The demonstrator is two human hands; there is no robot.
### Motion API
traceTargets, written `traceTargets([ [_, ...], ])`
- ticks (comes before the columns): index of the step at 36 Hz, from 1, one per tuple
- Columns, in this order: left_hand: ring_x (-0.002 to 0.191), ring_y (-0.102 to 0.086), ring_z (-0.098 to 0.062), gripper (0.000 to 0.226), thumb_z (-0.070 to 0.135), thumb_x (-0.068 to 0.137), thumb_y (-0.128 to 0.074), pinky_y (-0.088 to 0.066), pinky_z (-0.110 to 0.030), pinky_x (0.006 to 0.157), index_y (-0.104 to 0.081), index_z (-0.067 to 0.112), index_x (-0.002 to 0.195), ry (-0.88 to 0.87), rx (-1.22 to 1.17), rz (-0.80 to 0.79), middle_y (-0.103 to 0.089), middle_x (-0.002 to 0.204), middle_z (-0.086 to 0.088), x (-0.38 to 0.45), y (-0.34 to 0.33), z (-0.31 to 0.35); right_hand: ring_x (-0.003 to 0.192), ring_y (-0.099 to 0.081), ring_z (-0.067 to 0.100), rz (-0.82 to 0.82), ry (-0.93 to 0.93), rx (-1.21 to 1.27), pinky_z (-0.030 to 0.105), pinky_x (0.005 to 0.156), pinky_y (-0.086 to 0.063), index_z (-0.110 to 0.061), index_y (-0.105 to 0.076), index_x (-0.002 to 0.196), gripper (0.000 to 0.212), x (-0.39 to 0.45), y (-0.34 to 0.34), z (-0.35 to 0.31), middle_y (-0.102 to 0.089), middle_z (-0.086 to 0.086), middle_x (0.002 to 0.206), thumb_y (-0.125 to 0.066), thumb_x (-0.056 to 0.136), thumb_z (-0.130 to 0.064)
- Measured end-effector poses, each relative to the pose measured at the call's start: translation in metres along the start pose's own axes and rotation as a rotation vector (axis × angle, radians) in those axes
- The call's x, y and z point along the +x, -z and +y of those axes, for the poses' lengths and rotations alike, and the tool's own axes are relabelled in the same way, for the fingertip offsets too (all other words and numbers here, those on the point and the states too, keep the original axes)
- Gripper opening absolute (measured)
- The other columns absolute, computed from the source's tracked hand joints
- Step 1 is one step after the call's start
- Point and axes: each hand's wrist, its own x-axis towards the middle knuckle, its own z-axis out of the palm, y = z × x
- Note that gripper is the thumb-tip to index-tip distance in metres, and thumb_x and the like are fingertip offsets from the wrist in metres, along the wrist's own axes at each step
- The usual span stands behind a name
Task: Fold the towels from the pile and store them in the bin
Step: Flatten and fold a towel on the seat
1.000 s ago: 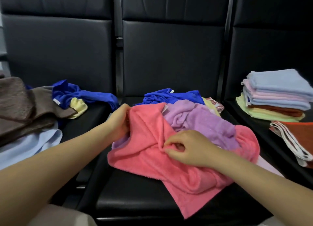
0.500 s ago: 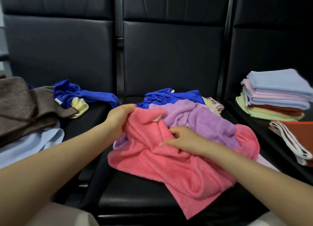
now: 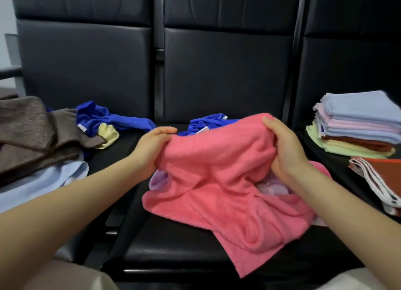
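A coral pink towel [image 3: 219, 181] is raised off the middle black seat, its lower part still draped over the pile. My left hand [image 3: 152, 148] grips its upper left edge. My right hand [image 3: 284, 150] grips the upper right edge. Under it lie a lilac towel [image 3: 159, 179] and a blue towel [image 3: 206, 124], both mostly hidden. No bin is in view.
A stack of folded towels [image 3: 355, 124] sits on the right seat, with an orange and white cloth [image 3: 377, 176] in front of it. The left seat holds brown towels [image 3: 32, 135], a light blue one [image 3: 41, 187], a blue one [image 3: 112, 121] and a yellow one [image 3: 107, 134].
Both hands have lifted the pink towel's top edge and pulled it apart. My right hand moved from the towel's middle up to the right. The lilac towel is now mostly covered.
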Motion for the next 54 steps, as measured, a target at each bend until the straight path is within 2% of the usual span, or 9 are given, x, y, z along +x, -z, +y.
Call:
traceTargets([
  [2,0.078,-0.053,-0.009,0.027,0.000,0.089,-0.051,-0.043,-0.021,0.070,-0.068,0.020,0.087,0.060,0.168,-0.097,-0.063,0.088,0.001,-0.004,-0.004,-0.007,0.118,-0.060,0.035,-0.045,-0.151,-0.004,0.047,0.106,-0.045,0.008,-0.062,0.115,0.073,-0.004,0.009,0.002,-0.064,0.023,0.118,-0.084,0.058,-0.032],
  [8,0.088,-0.056,-0.018,0.012,0.038,0.094,-0.055,-0.048,-0.030,0.073,-0.063,0.030,0.095,0.224,0.523,-0.148,-0.059,0.099,0.002,-0.014,-0.006,-0.016,0.062,-0.060,0.010,-0.312,-0.392,-0.140,0.026,0.064,-0.046,-0.020,-0.073,0.057,0.022,-0.017,0.021,-0.001,-0.066,-0.004,0.065,-0.060,0.071,-0.031],
  [17,0.100,-0.056,-0.017,0.058,0.064,0.080,-0.063,-0.043,-0.027,0.082,-0.065,0.014,0.110,0.198,0.516,-0.161,-0.060,0.118,-0.001,-0.002,-0.027,-0.017,0.069,-0.059,0.008,-0.370,-0.269,-0.672,0.015,0.062,-0.047,-0.013,-0.067,0.106,0.024,-0.020,0.023,0.011,-0.063,0.007,0.082,-0.072,0.084,-0.006],
  [27,0.107,-0.065,-0.019,0.044,0.055,0.083,-0.065,-0.047,-0.037,0.102,-0.073,0.019,0.108,0.247,0.008,-0.196,-0.073,0.109,0.000,0.017,-0.031,-0.003,0.085,-0.061,0.015,-0.248,-0.020,-0.538,0.031,0.083,-0.046,-0.028,-0.068,0.105,0.035,-0.009,0.011,-0.006,-0.065,0.010,0.091,-0.074,0.070,-0.030],
  [32,0.090,-0.067,-0.017,0.033,0.040,0.096,-0.054,-0.051,-0.030,0.073,-0.069,0.012,0.103,0.262,-0.303,-0.082,-0.073,0.091,-0.004,0.023,-0.016,0.009,0.092,-0.066,0.007,-0.390,-0.165,-0.750,0.025,0.086,-0.048,-0.024,-0.076,0.102,0.048,-0.002,0.033,-0.022,-0.072,-0.005,0.105,-0.082,0.058,-0.044],
  [36,0.079,-0.066,-0.014,0.026,0.039,0.095,-0.057,-0.049,-0.029,0.064,-0.068,0.016,0.095,0.246,-0.336,0.013,-0.071,0.079,0.001,0.026,-0.005,0.013,0.067,-0.057,0.016,-0.463,-0.409,-0.883,0.028,0.064,-0.045,-0.015,-0.073,0.070,0.057,-0.002,0.046,-0.020,-0.066,0.005,0.075,-0.087,0.040,-0.062],
  [40,0.081,-0.067,-0.014,0.025,0.039,0.095,-0.057,-0.049,-0.031,0.065,-0.067,0.016,0.097,0.267,-0.375,0.047,-0.071,0.088,-0.001,0.030,-0.001,0.011,0.094,-0.061,0.030,-0.494,-0.473,-0.588,0.043,0.088,-0.047,-0.012,-0.078,0.091,0.067,0.000,0.052,-0.021,-0.070,0.019,0.106,-0.095,0.039,-0.050],
  [50,0.086,-0.066,-0.016,0.025,0.030,0.100,-0.051,-0.049,-0.029,0.063,-0.065,0.011,0.105,0.307,-0.432,0.057,-0.070,0.101,-0.004,0.049,0.006,0.008,0.072,-0.071,0.014,-0.295,-0.417,-0.124,0.027,0.068,-0.060,-0.011,-0.080,0.084,0.069,0.029,0.063,-0.045,-0.074,0.006,0.087,-0.099,0.020,-0.030],
  [54,0.091,-0.065,-0.017,0.018,0.024,0.096,-0.057,-0.052,-0.029,0.070,-0.067,0.010,0.103,0.256,-0.389,0.025,-0.070,0.098,-0.003,0.064,-0.008,0.025,0.071,-0.070,0.016,-0.012,-0.382,-0.094,0.031,0.074,-0.058,-0.007,-0.069,0.087,0.022,0.065,0.056,-0.061,-0.071,0.006,0.084,-0.076,0.073,-0.021],
])
